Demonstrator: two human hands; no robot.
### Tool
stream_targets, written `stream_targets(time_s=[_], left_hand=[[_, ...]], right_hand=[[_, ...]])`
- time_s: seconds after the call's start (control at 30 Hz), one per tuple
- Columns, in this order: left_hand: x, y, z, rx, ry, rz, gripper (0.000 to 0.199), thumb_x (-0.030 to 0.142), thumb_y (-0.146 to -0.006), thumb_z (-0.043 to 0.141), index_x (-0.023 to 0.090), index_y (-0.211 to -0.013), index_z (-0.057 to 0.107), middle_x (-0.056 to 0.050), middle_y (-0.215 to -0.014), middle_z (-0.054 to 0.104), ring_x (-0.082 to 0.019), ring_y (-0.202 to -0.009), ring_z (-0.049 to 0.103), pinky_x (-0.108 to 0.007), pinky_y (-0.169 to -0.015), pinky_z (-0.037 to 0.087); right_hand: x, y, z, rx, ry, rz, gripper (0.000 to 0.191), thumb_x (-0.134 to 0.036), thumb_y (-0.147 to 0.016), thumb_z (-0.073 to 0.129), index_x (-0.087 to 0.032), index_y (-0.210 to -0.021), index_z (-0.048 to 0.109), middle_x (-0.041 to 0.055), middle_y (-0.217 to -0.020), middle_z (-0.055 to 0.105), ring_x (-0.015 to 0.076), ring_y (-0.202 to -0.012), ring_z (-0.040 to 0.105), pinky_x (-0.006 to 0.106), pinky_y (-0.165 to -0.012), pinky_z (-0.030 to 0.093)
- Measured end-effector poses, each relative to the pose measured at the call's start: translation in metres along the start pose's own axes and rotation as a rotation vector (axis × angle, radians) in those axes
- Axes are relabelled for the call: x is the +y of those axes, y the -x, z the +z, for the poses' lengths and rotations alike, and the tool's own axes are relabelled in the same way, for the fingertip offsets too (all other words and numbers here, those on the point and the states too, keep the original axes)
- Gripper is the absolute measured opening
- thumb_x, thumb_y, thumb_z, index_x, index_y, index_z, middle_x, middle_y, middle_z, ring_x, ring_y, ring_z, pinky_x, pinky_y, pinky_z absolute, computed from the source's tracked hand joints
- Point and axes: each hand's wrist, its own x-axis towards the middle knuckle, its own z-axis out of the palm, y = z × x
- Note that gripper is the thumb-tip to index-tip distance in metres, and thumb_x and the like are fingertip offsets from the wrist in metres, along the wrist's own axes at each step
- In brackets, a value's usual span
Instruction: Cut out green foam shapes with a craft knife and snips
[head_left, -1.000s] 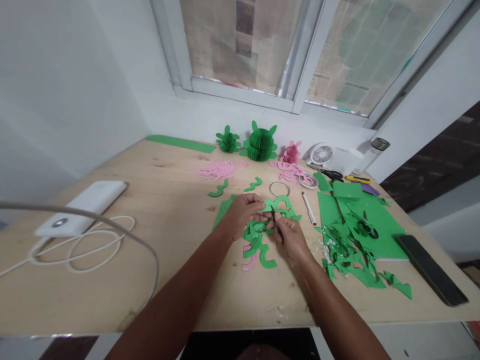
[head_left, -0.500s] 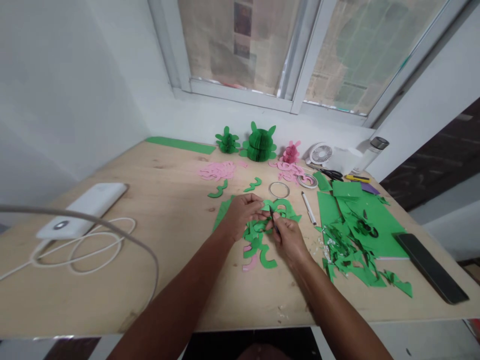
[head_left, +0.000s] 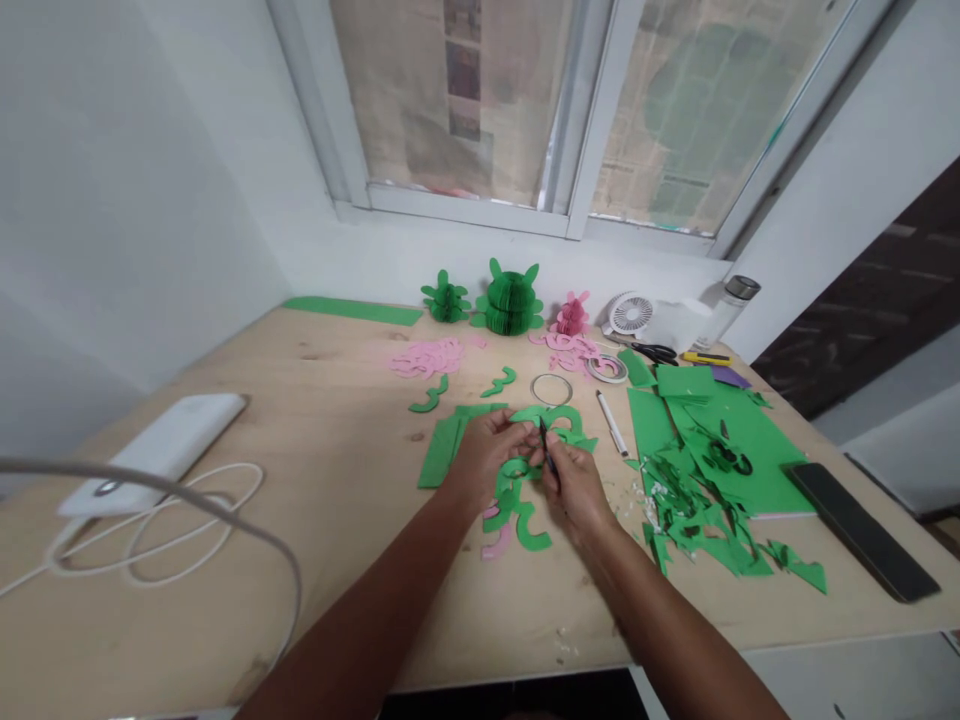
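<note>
At frame centre, a green paper cutout point(head_left: 525, 468) is pinched by the left hand point(head_left: 484, 455); a dark craft blade point(head_left: 545, 445) is gripped by the right hand point(head_left: 577, 485).

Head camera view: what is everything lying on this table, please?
Table: one, pale wood.
Paper models: three, two green, one pink, far edge.
Pink cut-outs: one pile, far middle.
Green cut-outs: one pile, between hands.
Green scraps: one heap, right.
Pen: one, white, centre-right.
Fan: one, white, far right.
Phone: one, black, right edge.
Power bank: one, white, left, cabled.
Left hand: holds green piece.
Right hand: grips dark tool.
</note>
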Motion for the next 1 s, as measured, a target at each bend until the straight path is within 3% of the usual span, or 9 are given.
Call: stream_targets(time_s=[0.17,1.0], left_hand=[[-0.0034,-0.0027,-0.0014,0.08,0.008,0.0,0.016,0.023,-0.059,0.073,0.015,-0.065,0.06,-0.003,-0.061,0.066,-0.014,-0.059,0.063,-0.026,-0.063,0.051],[0.0001,-0.0003,0.001,0.082,-0.013,-0.007,0.016,0.021,-0.058,0.072,0.016,-0.06,0.057,-0.001,-0.056,0.064,-0.013,-0.054,0.061,-0.026,-0.06,0.052]], right_hand=[[0.0035,-0.0005,0.0007,0.002,-0.011,0.008,0.057,-0.072,-0.062,0.067,-0.016,-0.06,0.059,-0.0097,-0.032,0.034,0.0044,-0.03,0.02,0.022,-0.035,0.007],[0.0036,0.0018,0.0017,-0.028,0.02,-0.016,0.055,-0.072,-0.067,0.065,-0.018,-0.06,0.059,-0.0086,-0.034,0.032,0.0062,-0.032,0.019,0.024,-0.035,0.007]])
